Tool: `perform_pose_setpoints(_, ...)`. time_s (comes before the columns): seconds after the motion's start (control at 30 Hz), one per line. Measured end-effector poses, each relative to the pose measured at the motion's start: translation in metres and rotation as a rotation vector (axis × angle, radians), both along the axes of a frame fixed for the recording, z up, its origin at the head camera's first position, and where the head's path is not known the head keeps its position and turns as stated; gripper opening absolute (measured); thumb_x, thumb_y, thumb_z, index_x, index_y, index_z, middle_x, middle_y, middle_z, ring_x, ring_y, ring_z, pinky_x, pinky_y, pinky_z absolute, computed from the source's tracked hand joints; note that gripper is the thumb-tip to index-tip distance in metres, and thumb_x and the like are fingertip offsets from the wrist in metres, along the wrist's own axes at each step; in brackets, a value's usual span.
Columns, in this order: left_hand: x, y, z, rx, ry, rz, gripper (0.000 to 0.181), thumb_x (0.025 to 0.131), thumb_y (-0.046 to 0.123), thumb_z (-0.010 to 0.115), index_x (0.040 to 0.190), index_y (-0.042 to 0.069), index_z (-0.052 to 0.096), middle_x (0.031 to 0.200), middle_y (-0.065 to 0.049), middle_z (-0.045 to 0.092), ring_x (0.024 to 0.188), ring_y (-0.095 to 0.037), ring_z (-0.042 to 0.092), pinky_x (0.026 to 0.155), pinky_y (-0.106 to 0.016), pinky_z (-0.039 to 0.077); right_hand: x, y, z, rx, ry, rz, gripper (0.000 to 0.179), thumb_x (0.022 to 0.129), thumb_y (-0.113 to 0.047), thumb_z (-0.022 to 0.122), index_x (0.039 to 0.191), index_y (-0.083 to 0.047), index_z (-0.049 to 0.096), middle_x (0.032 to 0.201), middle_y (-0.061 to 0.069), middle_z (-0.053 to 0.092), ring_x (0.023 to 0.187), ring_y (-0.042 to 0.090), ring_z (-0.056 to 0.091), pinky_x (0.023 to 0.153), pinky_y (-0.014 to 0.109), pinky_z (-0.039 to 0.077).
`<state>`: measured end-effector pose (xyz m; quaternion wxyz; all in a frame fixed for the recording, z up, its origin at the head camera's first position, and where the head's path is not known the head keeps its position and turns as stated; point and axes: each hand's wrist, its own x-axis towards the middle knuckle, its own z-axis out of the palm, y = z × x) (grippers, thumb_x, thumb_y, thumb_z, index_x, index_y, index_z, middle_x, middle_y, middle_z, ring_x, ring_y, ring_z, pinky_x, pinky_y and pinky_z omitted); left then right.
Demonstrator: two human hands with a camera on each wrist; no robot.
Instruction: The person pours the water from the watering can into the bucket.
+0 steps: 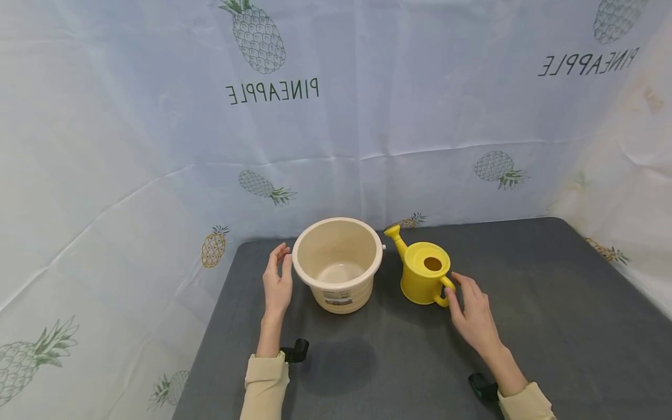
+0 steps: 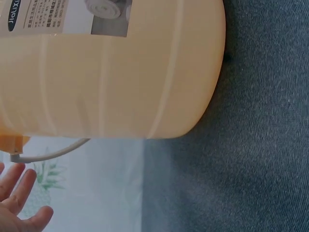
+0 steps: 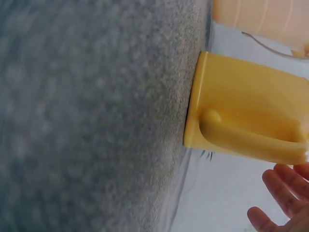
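Observation:
A cream plastic bucket (image 1: 341, 291) stands upright at the back of the table, its inside bare and a printed label (image 2: 63, 17) on its side. My left hand (image 1: 277, 280) is beside the bucket's left rim, fingers extended and apart from one another. In the left wrist view the fingers are near the bucket's handle joint. To the right of the bucket stands a yellow watering can (image 1: 420, 280), spout toward the upper left. My right hand (image 1: 474, 312) is at the can's handle (image 3: 251, 142), fingers loosely spread and not wrapped round it.
The dark grey table (image 1: 409, 367) reaches back to a white curtain (image 1: 420, 116) with pineapple prints, which also hangs at both sides. A thin wire bail (image 2: 53, 154) hangs at the bucket's far side. Black camera mounts (image 1: 296, 350) sit on both wrists.

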<state>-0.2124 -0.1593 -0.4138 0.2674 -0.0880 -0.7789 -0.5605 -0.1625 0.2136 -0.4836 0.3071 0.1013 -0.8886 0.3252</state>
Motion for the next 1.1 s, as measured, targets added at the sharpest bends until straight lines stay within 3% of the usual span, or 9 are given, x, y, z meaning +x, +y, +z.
perform_pose_setpoints(0.1, 0.008, 0.006, 0.012, 0.005, -0.015, -0.01, 0.035, 0.098, 0.006, 0.043, 0.13, -0.009, 0.044, 0.122, -0.03, 0.05, 0.119, -0.041, 0.043, 0.098, -0.055, 0.031, 0.0, -0.001, -0.001, -0.006, -0.006, 0.001, 0.037, 0.088, -0.003, 0.062, 0.122, 0.007, 0.05, 0.114, 0.023, 0.053, 0.103, 0.038, 0.049, 0.078, 0.053, 0.034)
perform_pose_setpoints(0.2, 0.01, 0.009, 0.015, -0.008, -0.032, -0.004, 0.035, 0.099, 0.006, 0.042, 0.131, -0.009, 0.043, 0.123, -0.03, 0.05, 0.119, -0.04, 0.044, 0.098, -0.054, 0.031, -0.001, -0.002, -0.001, -0.011, -0.013, 0.001, 0.037, 0.088, -0.003, 0.062, 0.121, 0.006, 0.05, 0.113, 0.022, 0.053, 0.101, 0.037, 0.05, 0.077, 0.052, 0.034)
perform_pose_setpoints(0.47, 0.007, 0.01, 0.012, -0.006, -0.046, -0.022, 0.036, 0.099, 0.007, 0.043, 0.132, -0.008, 0.043, 0.124, -0.029, 0.049, 0.119, -0.04, 0.044, 0.099, -0.054, 0.03, -0.003, -0.005, -0.002, -0.042, 0.001, -0.003, 0.039, 0.082, 0.002, 0.067, 0.118, 0.006, 0.051, 0.108, 0.021, 0.054, 0.095, 0.037, 0.052, 0.076, 0.051, 0.036)
perform_pose_setpoints(0.9, 0.006, 0.01, 0.01, -0.017, -0.053, -0.019, 0.036, 0.098, 0.006, 0.044, 0.131, -0.009, 0.044, 0.125, -0.028, 0.05, 0.117, -0.04, 0.045, 0.098, -0.052, 0.032, -0.008, -0.009, -0.003, -0.087, 0.003, -0.019, 0.032, 0.082, 0.003, 0.067, 0.111, 0.006, 0.054, 0.1, 0.018, 0.058, 0.088, 0.03, 0.056, 0.075, 0.049, 0.045)
perform_pose_setpoints(1.1, 0.006, 0.009, 0.008, -0.007, -0.048, -0.029, 0.036, 0.098, 0.005, 0.043, 0.13, -0.011, 0.044, 0.127, -0.029, 0.048, 0.118, -0.04, 0.044, 0.098, -0.051, 0.032, -0.011, -0.01, -0.006, -0.112, 0.016, -0.019, 0.03, 0.081, 0.006, 0.067, 0.108, 0.006, 0.055, 0.096, 0.015, 0.059, 0.084, 0.025, 0.055, 0.072, 0.038, 0.044)
